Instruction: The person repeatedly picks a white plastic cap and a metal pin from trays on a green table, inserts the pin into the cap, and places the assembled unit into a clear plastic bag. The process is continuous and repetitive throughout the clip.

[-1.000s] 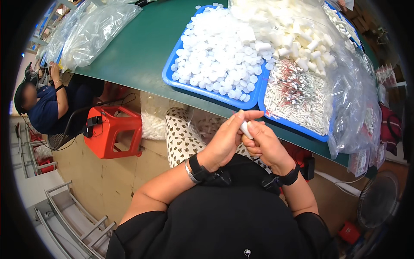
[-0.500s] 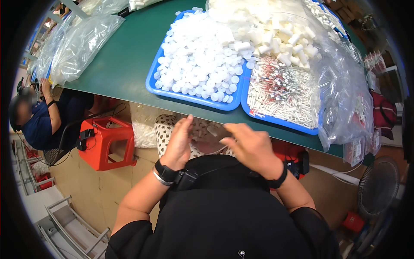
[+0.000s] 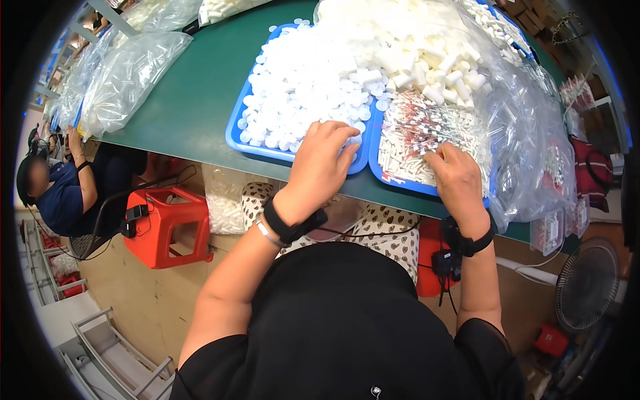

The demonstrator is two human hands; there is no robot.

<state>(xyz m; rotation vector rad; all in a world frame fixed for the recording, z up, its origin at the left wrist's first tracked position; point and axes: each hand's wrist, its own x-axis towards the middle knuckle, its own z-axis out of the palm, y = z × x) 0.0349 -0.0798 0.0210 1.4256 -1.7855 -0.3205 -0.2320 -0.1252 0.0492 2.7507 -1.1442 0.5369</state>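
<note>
White discs heap up in a blue tray around twelve o'clock from the person's chest, and the left hand hangs at its five-o'clock corner, fingers half curled, any hold impossible to tell! At one o'clock, the right hand is down at slim white pieces in a second blue tray, fingertips drawn close, grip hidden. Cream cylinders pile at that tray's twelve; red stool at ten, fan at three.
</note>
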